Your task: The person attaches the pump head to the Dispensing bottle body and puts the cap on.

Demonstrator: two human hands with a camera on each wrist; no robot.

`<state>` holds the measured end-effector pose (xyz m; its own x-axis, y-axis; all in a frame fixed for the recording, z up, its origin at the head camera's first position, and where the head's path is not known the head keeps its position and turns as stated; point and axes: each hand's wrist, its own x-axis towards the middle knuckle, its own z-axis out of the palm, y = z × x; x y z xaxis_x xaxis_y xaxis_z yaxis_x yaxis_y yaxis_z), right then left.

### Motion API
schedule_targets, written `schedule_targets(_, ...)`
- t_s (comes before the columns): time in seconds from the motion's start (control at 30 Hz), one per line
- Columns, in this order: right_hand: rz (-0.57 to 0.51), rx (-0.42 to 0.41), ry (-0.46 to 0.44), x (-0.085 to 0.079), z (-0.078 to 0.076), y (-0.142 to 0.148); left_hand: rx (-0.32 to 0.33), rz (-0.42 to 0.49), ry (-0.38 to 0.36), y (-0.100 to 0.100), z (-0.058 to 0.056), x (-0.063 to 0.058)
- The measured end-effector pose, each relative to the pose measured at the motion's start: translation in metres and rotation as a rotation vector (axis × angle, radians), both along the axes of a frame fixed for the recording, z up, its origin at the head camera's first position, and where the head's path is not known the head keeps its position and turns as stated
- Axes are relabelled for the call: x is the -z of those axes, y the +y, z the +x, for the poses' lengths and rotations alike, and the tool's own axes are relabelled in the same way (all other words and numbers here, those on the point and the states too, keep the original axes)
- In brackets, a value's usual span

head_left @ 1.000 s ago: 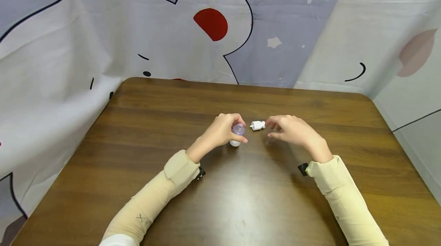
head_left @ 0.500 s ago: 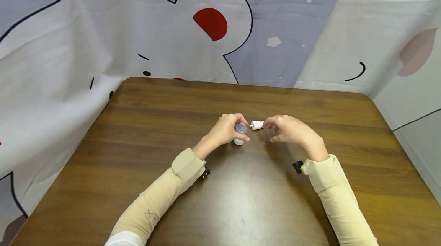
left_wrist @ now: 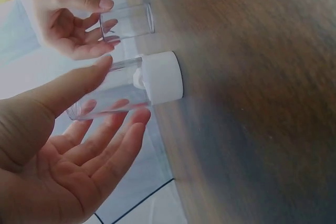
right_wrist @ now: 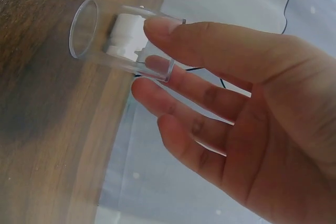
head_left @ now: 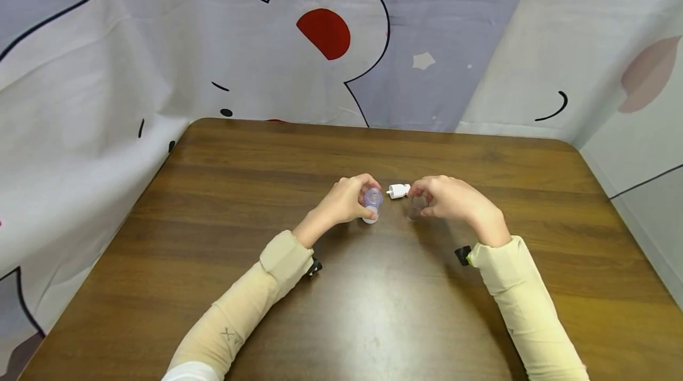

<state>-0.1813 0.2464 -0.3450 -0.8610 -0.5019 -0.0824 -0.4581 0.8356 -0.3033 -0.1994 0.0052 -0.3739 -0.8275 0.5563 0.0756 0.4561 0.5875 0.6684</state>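
In the head view my left hand (head_left: 345, 198) holds a small clear bottle (head_left: 374, 196) with a white base (left_wrist: 164, 77), thumb on one side and fingers on the other. The white part faces down towards the table. To its right, my right hand (head_left: 452, 198) pinches a clear, straight-sided plastic cup (right_wrist: 84, 29) near its upper end. Its wide rim points down at the tabletop. Between the hands and slightly behind lies a small white nozzle-like fitting (head_left: 398, 191) with a thin tip pointing left. Through the cup's wall it shows in the right wrist view.
The brown wooden table (head_left: 267, 156) stretches around both hands. A printed cloth (head_left: 235, 49) hangs behind its far edge and along the sides. Light glares off the near middle of the tabletop.
My left hand has shifted slightly right with the bottle. The right hand has drawn slightly left, and the clear cup shows more plainly beneath its fingers. The white fitting stays in place.
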Motion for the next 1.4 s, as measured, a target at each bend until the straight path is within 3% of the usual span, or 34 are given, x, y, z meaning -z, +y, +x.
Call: schedule_targets(1.4,-0.012,-0.028,-0.015,0.0028,0.0030,0.0004,-0.014,0.020,-0.021,-0.0071,0.0023,0.0043)
